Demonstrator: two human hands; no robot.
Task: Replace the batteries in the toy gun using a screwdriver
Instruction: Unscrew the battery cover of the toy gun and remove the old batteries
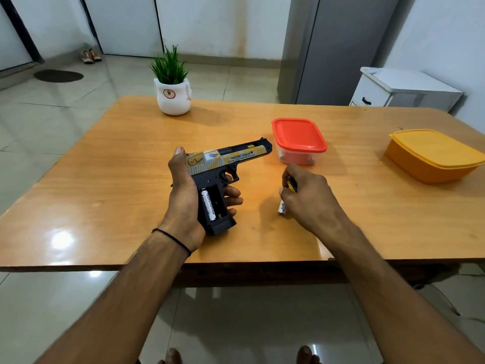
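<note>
My left hand [183,190] grips the black and gold toy gun [225,160] by its handle above the wooden table [105,179], barrel pointing right. The battery bay in the handle is uncovered; one white battery [209,204] sits in its left slot and the slot beside it is dark. My right hand [312,198] is curled over the table to the right of the gun. It holds a yellow and black tool [291,185], of which only a small part shows, and its fingers are on a white battery [282,207] at the tabletop.
A clear box with a red lid [298,135] stands just beyond the gun's muzzle. An orange lidded box [433,153] is at the right edge. A white pot with a green plant [173,95] stands at the far side. The table's near edge lies under my forearms.
</note>
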